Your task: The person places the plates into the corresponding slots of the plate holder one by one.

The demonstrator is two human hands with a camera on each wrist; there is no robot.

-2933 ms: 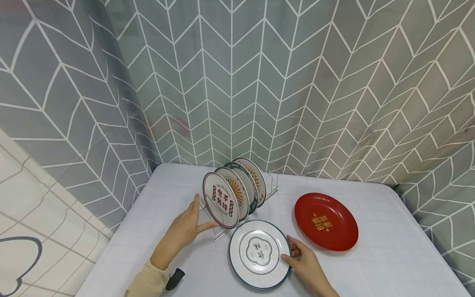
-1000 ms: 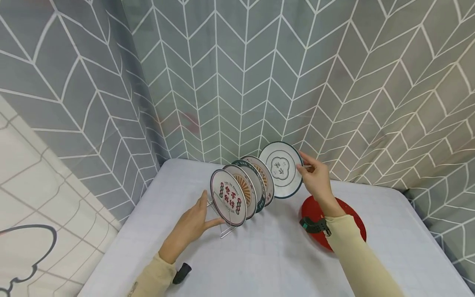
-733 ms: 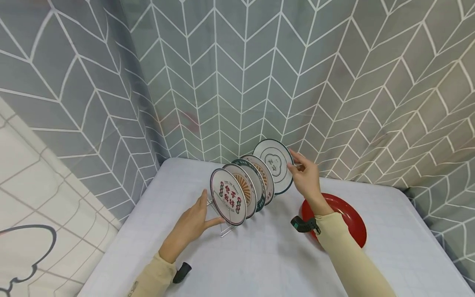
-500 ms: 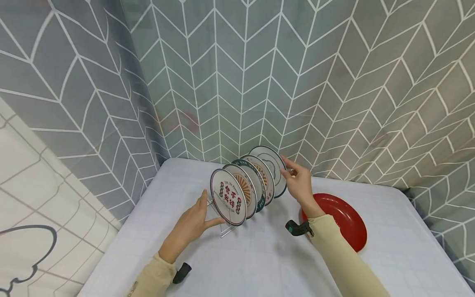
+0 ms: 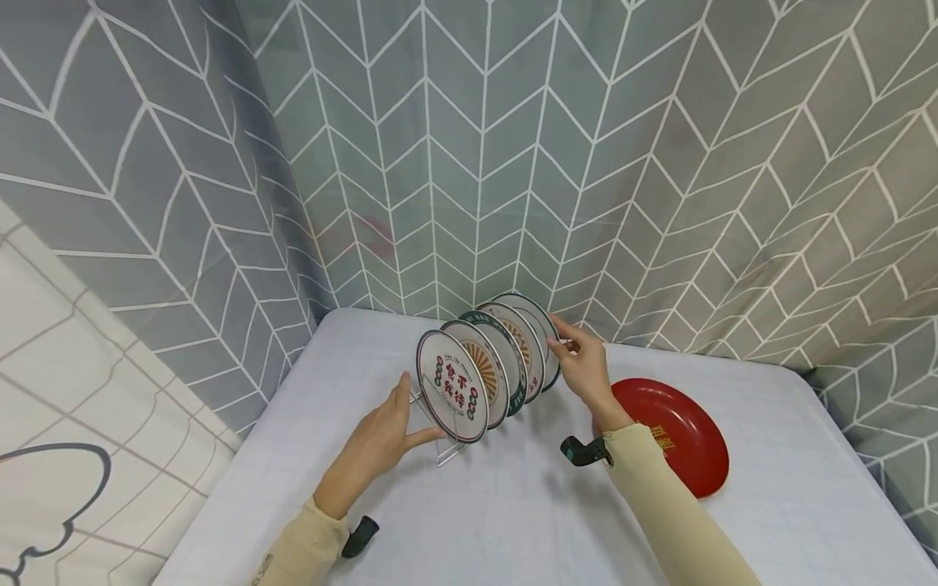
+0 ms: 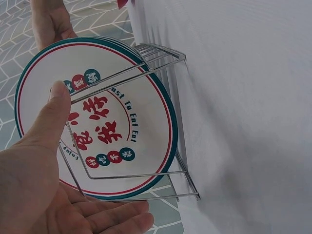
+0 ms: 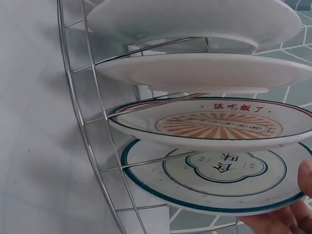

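In the head view, a wire dish rack [image 5: 450,454] holds several patterned plates on edge in a row. The nearest is a white plate [image 5: 452,387] with red characters. At this end my left hand [image 5: 370,439] rests against the rack; in the left wrist view its thumb [image 6: 57,97] lies over the wire and the fingers extend below. My right hand [image 5: 586,366] pinches the rim of a white, green-edged plate [image 5: 551,370] at the far end. In the right wrist view that plate [image 7: 146,170] sits among the wires, beside a sunburst plate [image 7: 219,126].
A red oval plate [image 5: 692,439] lies flat on the white-covered table [image 5: 513,521], partly behind the right forearm. Patterned curtains [image 5: 498,163] hang behind the table. A black wrist device [image 5: 582,450] shows at the right wrist, another [image 5: 359,537] at the left.
My right hand has lifted the green-edged plate from the table and carried it to the rack's far end, then leftward and down behind the others. The left hand has stayed at the rack.
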